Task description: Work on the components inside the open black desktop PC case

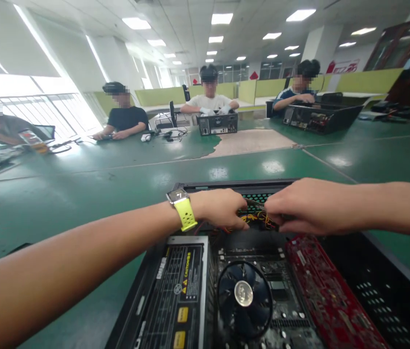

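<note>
An opened computer case (234, 184) lies in front of me with its inside facing up. My left hand (222, 208), with a yellow-strapped watch at the wrist, reaches to the far end of the case, its fingers curled beside a thin dark strip. From the right, my right hand (304, 206) is closed at the strip's other end; its fingers hide what it grips. Yellow and red wires (250, 219) run below both hands. Nearer to me are a round cooling fan (244, 298), a power supply (186, 291) on the left and a red circuit board (332, 295) on the right.
The case stands on a green table (91, 198). Across it, several people sit at work, one behind a computer case (218, 124) and another at a tilted case (317, 116). Cables (172, 133) lie on the far side. A beige bare patch (252, 141) marks the tabletop.
</note>
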Available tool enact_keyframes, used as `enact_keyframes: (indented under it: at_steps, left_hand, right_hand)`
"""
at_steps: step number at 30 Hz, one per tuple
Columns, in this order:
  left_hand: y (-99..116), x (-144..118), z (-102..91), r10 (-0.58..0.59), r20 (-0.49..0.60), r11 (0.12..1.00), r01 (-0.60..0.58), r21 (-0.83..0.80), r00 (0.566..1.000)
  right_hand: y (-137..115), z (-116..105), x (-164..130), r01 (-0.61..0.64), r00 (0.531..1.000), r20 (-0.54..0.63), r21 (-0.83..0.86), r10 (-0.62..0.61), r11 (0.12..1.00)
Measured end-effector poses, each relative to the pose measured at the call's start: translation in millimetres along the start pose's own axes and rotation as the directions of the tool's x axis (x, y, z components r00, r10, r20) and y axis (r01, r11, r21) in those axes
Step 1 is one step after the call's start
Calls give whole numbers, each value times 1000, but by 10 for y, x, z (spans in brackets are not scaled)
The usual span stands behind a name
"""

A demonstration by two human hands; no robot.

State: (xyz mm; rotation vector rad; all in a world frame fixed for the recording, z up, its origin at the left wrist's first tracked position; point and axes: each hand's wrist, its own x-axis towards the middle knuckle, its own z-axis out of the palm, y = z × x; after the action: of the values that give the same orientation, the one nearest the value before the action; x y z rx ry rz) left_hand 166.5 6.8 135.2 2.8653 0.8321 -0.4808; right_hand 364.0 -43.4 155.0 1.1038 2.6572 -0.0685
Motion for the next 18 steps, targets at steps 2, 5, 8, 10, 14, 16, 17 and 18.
enact_keyframes:
  at_steps: [2, 5, 8, 10, 14, 16, 17, 18]
  left_hand:
    - [-48, -4, -31, -91, -8, 996, 90, -19, 996]
    - [-59, -63, -42, -214, -65, 977, 213, -16, 975]
    - [-21, -84, -7, -13, -55, 996, 8, -90, 998]
    - [-5, -44, 37, 197, 23, 958, -188, -218, 980]
    - [-38, 92, 126, 177, 44, 957, -161, -240, 983]
    - [-44, 159, 177, 60, -21, 996, -62, -69, 998]
    - [-33, 196, 213, 22, -47, 1000, -22, -3, 999]
    - [-12, 238, 256, -3, -60, 1000, 4, 28, 998]
  right_hand:
    - [-31, 79, 23, 32, 999, -20, 21, -31, 999]
    - [-25, 174, 17, 94, 995, -42, -36, -95, 995]
    - [4, 211, -6, 178, 981, -56, -106, -184, 978]
    - [0, 228, -17, 236, 966, -90, -96, -244, 967]
    - [-69, 316, -17, 134, 962, -270, 388, -27, 912]
    - [-114, 391, 25, 4, 957, -224, 646, 184, 763]
    - [-137, 434, 66, -64, 958, -169, 665, 233, 745]
    - [-163, 482, 121, -134, 962, -108, 614, 251, 778]
